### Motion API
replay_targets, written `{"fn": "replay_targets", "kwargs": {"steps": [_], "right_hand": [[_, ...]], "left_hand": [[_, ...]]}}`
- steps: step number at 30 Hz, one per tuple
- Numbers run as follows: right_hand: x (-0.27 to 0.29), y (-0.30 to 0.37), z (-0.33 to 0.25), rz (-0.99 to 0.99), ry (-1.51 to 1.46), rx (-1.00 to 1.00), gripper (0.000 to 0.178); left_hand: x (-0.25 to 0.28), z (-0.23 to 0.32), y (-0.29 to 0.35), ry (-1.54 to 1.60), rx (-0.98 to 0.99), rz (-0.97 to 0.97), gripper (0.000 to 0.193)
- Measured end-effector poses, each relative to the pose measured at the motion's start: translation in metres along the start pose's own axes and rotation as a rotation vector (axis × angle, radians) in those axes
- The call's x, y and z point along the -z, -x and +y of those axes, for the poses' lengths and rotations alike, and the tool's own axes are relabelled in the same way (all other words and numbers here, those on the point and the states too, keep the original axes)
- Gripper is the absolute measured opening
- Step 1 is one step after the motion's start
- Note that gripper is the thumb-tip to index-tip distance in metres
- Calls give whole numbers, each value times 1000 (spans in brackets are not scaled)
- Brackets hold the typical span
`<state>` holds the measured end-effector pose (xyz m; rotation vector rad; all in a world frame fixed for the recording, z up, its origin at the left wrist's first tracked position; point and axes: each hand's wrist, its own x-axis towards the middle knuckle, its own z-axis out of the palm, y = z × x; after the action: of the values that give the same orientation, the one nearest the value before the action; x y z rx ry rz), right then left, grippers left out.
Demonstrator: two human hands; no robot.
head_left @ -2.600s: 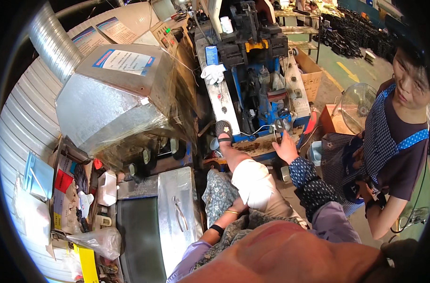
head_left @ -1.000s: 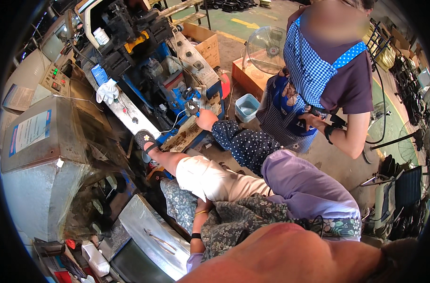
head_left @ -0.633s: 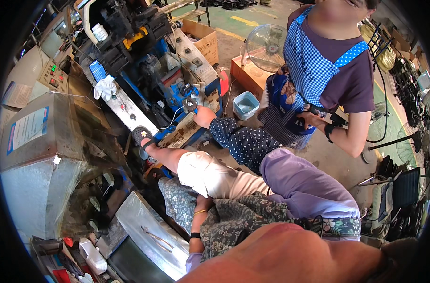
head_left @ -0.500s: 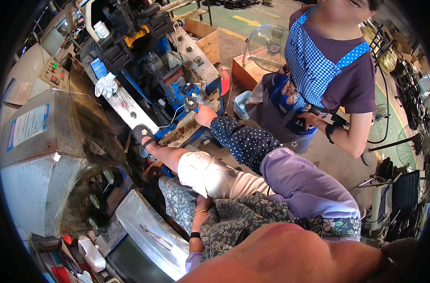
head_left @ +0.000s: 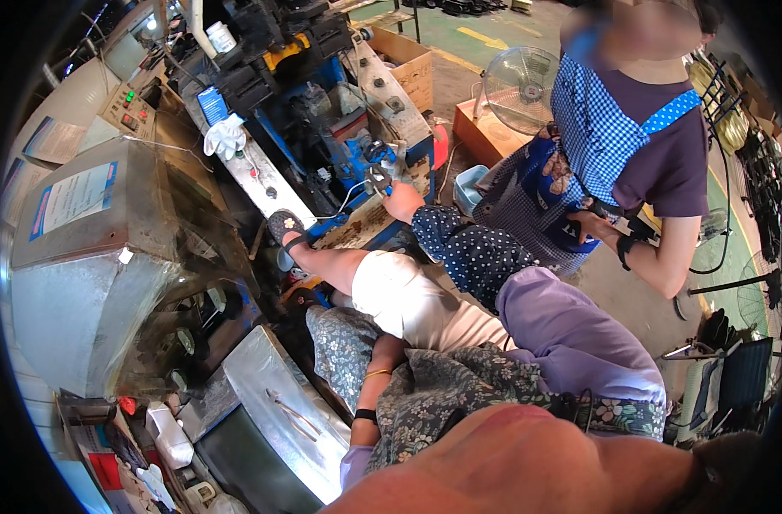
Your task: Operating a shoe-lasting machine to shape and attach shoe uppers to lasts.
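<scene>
My right hand (head_left: 403, 202), at the end of a dark polka-dot sleeve, is closed at the near end of the blue machine (head_left: 421, 167). From its fingers sticks a small metal hand tool with curved jaws (head_left: 380, 178), beside blue fittings and a thin pale cable (head_left: 344, 206). My left hand (head_left: 389, 348), with a yellow bracelet and a black band on the arm, is low by my leg at the dark floral apron (head_left: 442, 377). Folds of cloth hide its fingers. My foot in a dark shoe (head_left: 285, 226) is propped by the machine's pale rail (head_left: 262, 176).
At right stands a co-worker in a blue checked apron (head_left: 601, 128), hands at the waist. A fan (head_left: 521, 90) and a blue basin (head_left: 470, 188) are behind my right hand. White gloves (head_left: 225, 137) lie on the rail. A grey metal housing (head_left: 74, 257) fills the left; a shiny metal tray (head_left: 275, 385) is below.
The whole scene has shifted right and slightly down in the picture, as my head turned. Both my hands stay at the same places. The co-worker's head has tilted.
</scene>
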<state>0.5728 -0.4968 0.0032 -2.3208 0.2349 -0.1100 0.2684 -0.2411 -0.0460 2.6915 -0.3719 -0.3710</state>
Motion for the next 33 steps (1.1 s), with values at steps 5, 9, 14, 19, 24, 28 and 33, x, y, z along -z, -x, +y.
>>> {"fn": "replay_targets", "kwargs": {"steps": [5, 9, 14, 19, 24, 28, 33], "right_hand": [[1, -2, 4, -7, 10, -1, 37], [-2, -2, 4, -25, 25, 0, 38], [-5, -5, 9, -1, 31, -4, 36], [-9, -1, -2, -4, 5, 3, 35], [-11, -2, -3, -1, 9, 6, 35], [-6, -10, 3, 10, 37, -1, 35], [-8, -18, 0, -5, 69, 14, 38]], "left_hand": [[-2, 1, -3, 10, -14, -2, 34], [-4, -2, -2, 13, -4, -3, 34], [-5, -4, -3, 13, -14, -11, 34], [-5, -11, -1, 13, -9, -16, 34], [-5, -10, -4, 15, -15, -28, 34], [-5, -3, -14, 12, -34, -43, 34], [-10, 0, -25, 23, -32, -60, 34]]}}
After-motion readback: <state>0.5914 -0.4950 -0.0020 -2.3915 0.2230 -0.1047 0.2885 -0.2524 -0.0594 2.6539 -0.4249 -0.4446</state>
